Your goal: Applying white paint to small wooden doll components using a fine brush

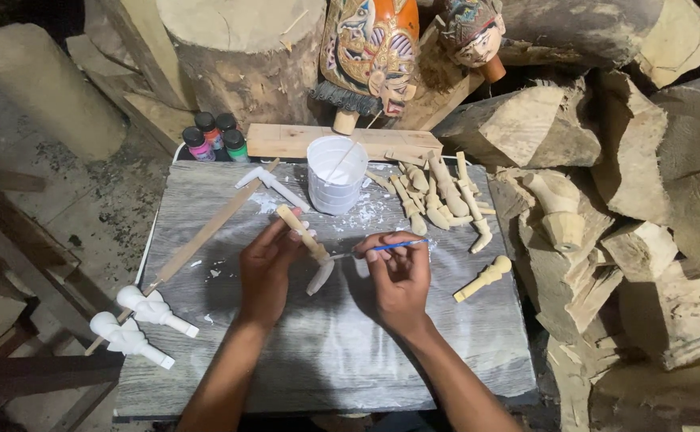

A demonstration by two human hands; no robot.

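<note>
Head view. At the centre of the frame the left hand pinches a carved wooden puppet arm between thumb and fingertips, holding it slanted above the grey wood-grain surface. The lower end points down toward the right hand, so that face is turned up to be reached. That lower end looks paler, seemingly coated white.

The right hand has its grip pressed together on a thin blue-handled paintbrush, held like a pen. The bristle end reaches left to the puppet arm, touching or just short of it; I cannot tell which. Both forearms come in from the bottom edge.

Just above the hands stands a white plastic cup with a stick leaning in it, close enough for dipping. White splatter marks the surface around it. To the right of the cup lies a cluster of bare carved limbs, and a single unpainted peg-like piece lies apart at centre right.

At lower left two white-coated carved pieces lie at the surface's edge, well apart from the bare ones, probably to dry. A long wooden slat runs diagonally beside them.

At the upper left edge of the surface stand small paint bottles with coloured caps. Behind, at top centre, painted puppet heads rest among rough wood blocks.
</note>
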